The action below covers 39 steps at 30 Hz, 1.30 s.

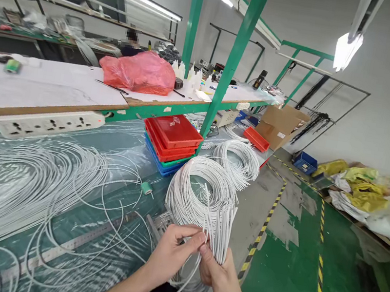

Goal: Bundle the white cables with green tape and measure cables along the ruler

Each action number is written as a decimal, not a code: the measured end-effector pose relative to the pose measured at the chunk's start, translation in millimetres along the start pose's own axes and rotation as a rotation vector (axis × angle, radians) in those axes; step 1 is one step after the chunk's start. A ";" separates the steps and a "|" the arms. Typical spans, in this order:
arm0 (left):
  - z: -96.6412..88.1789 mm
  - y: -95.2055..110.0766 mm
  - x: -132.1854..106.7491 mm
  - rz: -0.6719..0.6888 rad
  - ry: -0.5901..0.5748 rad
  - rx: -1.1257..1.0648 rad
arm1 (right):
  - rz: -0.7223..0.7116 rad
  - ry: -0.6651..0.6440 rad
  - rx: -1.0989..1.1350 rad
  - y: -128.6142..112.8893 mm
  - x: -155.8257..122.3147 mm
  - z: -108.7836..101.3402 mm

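A thick coil of white cable (203, 187) hangs off the right end of the bench, with its cut ends bunched together at the bottom. My left hand (172, 253) pinches one strand at the bunch. My right hand (219, 273) grips the bundle of cut ends from below and to the right. Both hands meet at the bundle, fingers closed. A loose white strand runs down from the hands toward me.
Loose white cables (26, 183) sprawl over the plastic-covered bench with a metal ruler (87, 242) and a green tape roll (146, 188). Stacked red, green and blue trays (173, 142), another cable coil (237, 157), a power strip (46, 123), a pink bag (140, 72), a green post (233, 58). A person sits behind.
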State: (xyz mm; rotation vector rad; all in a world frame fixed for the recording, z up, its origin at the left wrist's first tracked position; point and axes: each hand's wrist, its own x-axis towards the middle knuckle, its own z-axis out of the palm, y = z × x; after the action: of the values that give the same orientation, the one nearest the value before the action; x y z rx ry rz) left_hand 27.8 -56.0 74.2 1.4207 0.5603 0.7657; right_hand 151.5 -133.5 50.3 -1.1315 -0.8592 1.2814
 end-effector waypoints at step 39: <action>-5.2 12.1 13.3 -0.017 0.301 -0.159 | 0.184 0.192 0.171 7.2 5.1 5.5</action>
State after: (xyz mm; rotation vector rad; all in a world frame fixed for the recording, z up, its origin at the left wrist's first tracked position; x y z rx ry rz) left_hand 30.9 -42.7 87.1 1.1600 0.7245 0.9965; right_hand 144.9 -128.1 44.3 -1.1948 -0.5030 1.3437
